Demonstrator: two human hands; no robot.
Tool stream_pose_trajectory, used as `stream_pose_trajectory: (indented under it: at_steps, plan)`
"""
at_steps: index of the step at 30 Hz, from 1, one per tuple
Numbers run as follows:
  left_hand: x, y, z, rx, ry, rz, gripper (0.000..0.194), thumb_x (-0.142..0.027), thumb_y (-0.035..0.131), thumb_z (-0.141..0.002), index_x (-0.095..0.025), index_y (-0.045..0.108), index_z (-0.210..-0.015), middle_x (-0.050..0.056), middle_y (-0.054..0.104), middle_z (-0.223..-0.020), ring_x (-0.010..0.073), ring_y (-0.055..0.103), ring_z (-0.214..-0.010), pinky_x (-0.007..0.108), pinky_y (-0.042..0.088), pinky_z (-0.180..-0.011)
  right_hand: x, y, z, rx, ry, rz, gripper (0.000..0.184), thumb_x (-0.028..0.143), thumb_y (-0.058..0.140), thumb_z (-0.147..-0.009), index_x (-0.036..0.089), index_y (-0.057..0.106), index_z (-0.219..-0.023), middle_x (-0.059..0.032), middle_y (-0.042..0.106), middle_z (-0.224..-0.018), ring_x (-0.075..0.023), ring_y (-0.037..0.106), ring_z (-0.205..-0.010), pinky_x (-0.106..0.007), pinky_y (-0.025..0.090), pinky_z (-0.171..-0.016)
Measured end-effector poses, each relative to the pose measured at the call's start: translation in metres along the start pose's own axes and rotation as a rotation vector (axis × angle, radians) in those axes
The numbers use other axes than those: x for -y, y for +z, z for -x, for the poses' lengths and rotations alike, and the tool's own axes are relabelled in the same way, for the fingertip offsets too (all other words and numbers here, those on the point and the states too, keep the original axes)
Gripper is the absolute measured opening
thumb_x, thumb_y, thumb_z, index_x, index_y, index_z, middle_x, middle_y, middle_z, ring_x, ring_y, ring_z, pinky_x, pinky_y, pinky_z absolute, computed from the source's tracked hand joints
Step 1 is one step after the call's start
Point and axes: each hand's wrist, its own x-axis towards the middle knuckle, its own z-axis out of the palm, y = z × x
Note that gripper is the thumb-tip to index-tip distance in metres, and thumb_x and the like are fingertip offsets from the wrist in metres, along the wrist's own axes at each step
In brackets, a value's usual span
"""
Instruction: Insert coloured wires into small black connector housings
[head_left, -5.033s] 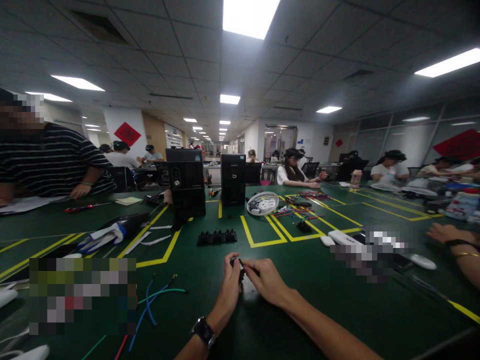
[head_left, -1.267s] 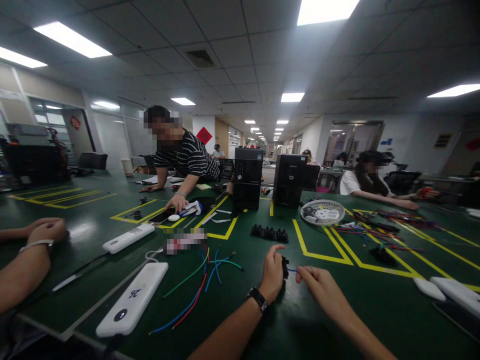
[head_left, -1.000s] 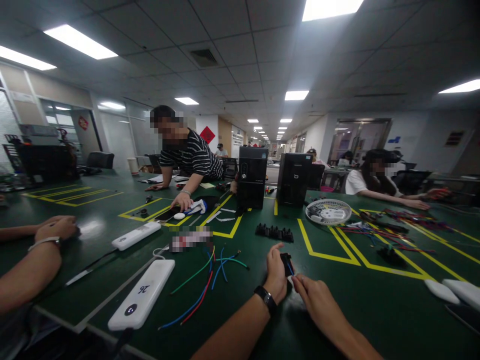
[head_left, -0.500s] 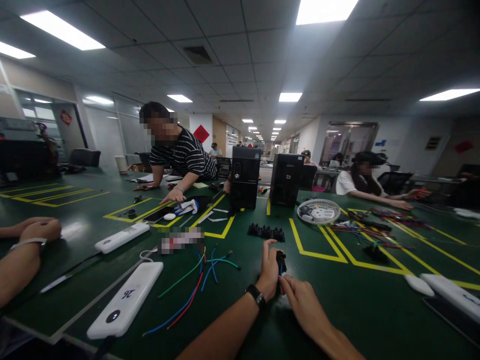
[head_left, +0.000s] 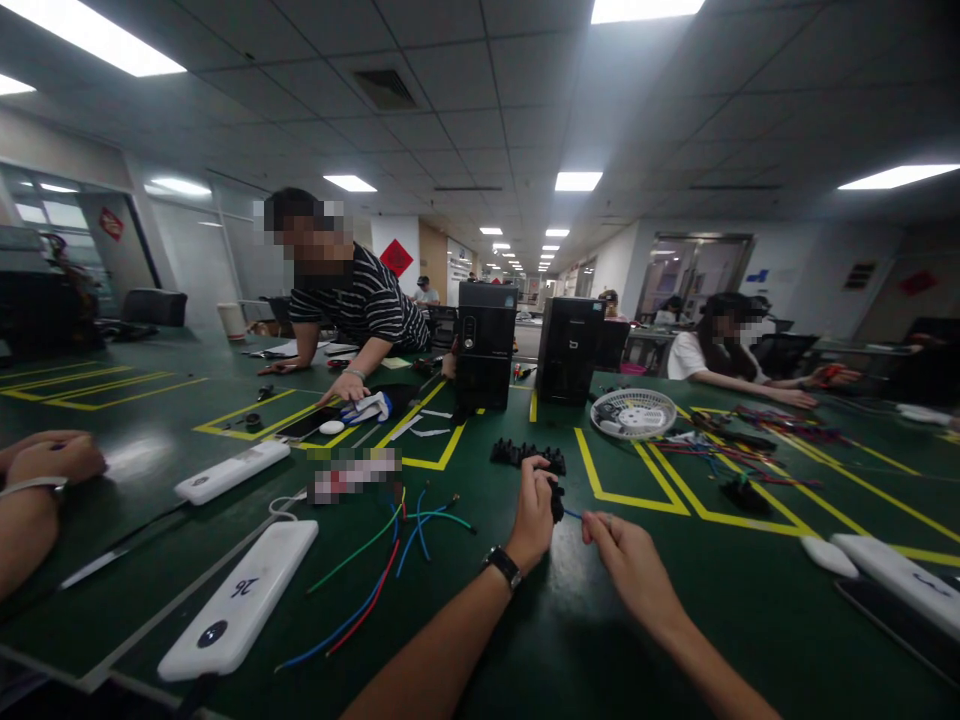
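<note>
My left hand point(head_left: 534, 515), with a watch on its wrist, is closed around a small black terminal block point(head_left: 557, 502), mostly hidden behind the fingers. To its right, my right hand point(head_left: 622, 555) pinches a thin blue wire point(head_left: 572, 514). The wire spans the short gap between the hand and the block; whether its end is fixed inside cannot be made out. Just beyond my left hand lies a longer black terminal strip point(head_left: 517, 453). Loose green wires point(head_left: 349, 555), blue wires point(head_left: 330, 640) and a red wire point(head_left: 367, 610) lie to the left.
White power banks point(head_left: 247, 590) lie at left and right on the green table point(head_left: 465, 630). Two black boxes point(head_left: 486, 345) and a white fan grille point(head_left: 632, 412) stand farther back. A person in a striped shirt point(head_left: 367, 300) leans over the table. Another person's hands point(head_left: 56, 460) rest at left.
My right hand has moved right, away from my left, and a stretch of blue wire now shows between them. My left hand's fingers have curled closer around the block. The view has shifted slightly.
</note>
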Motion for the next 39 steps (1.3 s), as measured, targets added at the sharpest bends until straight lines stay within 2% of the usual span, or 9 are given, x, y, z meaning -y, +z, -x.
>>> stream_pose_trajectory:
  at_steps: [4, 7, 10, 15, 22, 27, 33, 39]
  plan:
    - [0.004, 0.016, -0.002, -0.094, -0.254, 0.282, 0.025, -0.029, 0.041, -0.084, -0.023, 0.04, -0.108, 0.0, 0.056, -0.076, 0.0113, 0.052, -0.058, 0.022, 0.04, -0.053, 0.002, 0.013, 0.004, 0.07, -0.076, 0.046, 0.045, 0.044, 0.027, -0.095, 0.019, 0.054, -0.069, -0.0018, 0.057, -0.062, -0.0154, 0.054, -0.057, -0.025, 0.034, -0.057]
    - [0.005, 0.02, -0.001, -0.161, -0.338, 0.386, 0.026, -0.026, 0.038, -0.082, -0.023, 0.037, -0.108, -0.002, 0.054, -0.07, 0.0109, 0.052, -0.053, 0.021, 0.039, -0.05, 0.004, 0.022, 0.006, 0.098, -0.092, 0.054, 0.043, 0.04, 0.027, -0.096, 0.02, 0.053, -0.068, -0.0023, 0.058, -0.062, -0.0157, 0.055, -0.057, -0.026, 0.034, -0.057]
    - [0.007, 0.016, 0.0, -0.153, -0.292, 0.363, 0.027, -0.026, 0.041, -0.081, -0.023, 0.038, -0.108, -0.002, 0.055, -0.07, 0.0104, 0.052, -0.053, 0.021, 0.039, -0.05, 0.003, 0.022, 0.005, 0.095, -0.088, 0.051, 0.043, 0.039, 0.028, -0.096, 0.02, 0.053, -0.067, -0.0014, 0.058, -0.061, -0.0148, 0.053, -0.055, -0.025, 0.034, -0.057]
    - [0.02, 0.009, 0.004, -0.112, -0.157, 0.196, 0.026, -0.029, 0.044, -0.083, -0.023, 0.043, -0.109, 0.0, 0.058, -0.079, 0.0089, 0.052, -0.058, 0.019, 0.04, -0.054, 0.0, 0.017, 0.009, 0.092, -0.078, 0.04, 0.044, 0.041, 0.029, -0.096, 0.019, 0.055, -0.068, -0.0008, 0.058, -0.06, -0.0146, 0.054, -0.056, -0.026, 0.034, -0.058]
    - [0.025, 0.005, 0.007, -0.086, -0.192, 0.181, 0.028, -0.035, 0.045, -0.085, -0.023, 0.044, -0.11, 0.0, 0.059, -0.081, 0.0089, 0.052, -0.058, 0.02, 0.04, -0.055, 0.006, 0.016, 0.012, 0.161, -0.07, 0.02, 0.043, 0.041, 0.029, -0.096, 0.019, 0.059, -0.074, -0.0008, 0.058, -0.061, -0.0148, 0.054, -0.053, -0.025, 0.034, -0.056]
    - [0.022, 0.007, 0.007, -0.146, -0.246, 0.208, 0.031, -0.035, 0.049, -0.082, -0.022, 0.045, -0.109, 0.0, 0.058, -0.075, 0.0101, 0.054, -0.059, 0.02, 0.04, -0.055, 0.0, 0.013, 0.009, 0.151, -0.077, 0.024, 0.041, 0.04, 0.03, -0.096, 0.019, 0.061, -0.078, -0.0018, 0.061, -0.065, -0.0165, 0.057, -0.059, -0.026, 0.036, -0.059]
    - [0.025, 0.007, 0.008, -0.189, -0.196, 0.226, 0.032, -0.037, 0.049, -0.081, -0.023, 0.045, -0.108, 0.0, 0.059, -0.079, 0.0096, 0.054, -0.059, 0.02, 0.041, -0.055, 0.001, 0.017, 0.01, 0.157, -0.079, -0.074, 0.031, 0.035, 0.032, -0.096, 0.021, 0.058, -0.093, -0.0029, 0.066, -0.08, -0.0173, 0.061, -0.07, -0.026, 0.038, -0.064]
    - [0.022, 0.006, 0.009, -0.167, -0.152, 0.16, 0.027, -0.034, 0.045, -0.082, -0.023, 0.045, -0.106, 0.0, 0.059, -0.081, 0.0098, 0.053, -0.059, 0.021, 0.04, -0.056, 0.002, 0.011, 0.008, 0.133, -0.09, 0.034, 0.037, 0.036, 0.032, -0.095, 0.02, 0.059, -0.077, -0.0018, 0.062, -0.067, -0.0164, 0.057, -0.06, -0.026, 0.035, -0.059]
